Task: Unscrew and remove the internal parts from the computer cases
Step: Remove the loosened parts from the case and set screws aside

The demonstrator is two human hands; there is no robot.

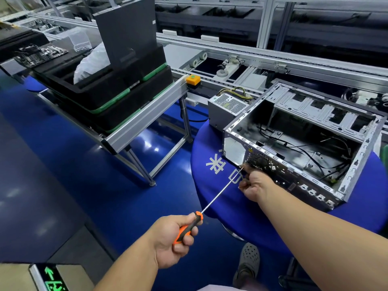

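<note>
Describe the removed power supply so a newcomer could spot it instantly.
Start at the round blue-covered table holding the open silver metal computer case. Just beyond the case's far left corner stands the grey metal power supply box, close beside it. Unlike the case, it is a small closed block with a perforated mesh top and a bundle of yellow and black wires behind.

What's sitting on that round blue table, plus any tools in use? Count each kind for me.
Open grey metal computer case: 1
Grey boxy power supply with yellow wires: 1
Orange-and-black-handled screwdriver: 1
Total: 3
</note>
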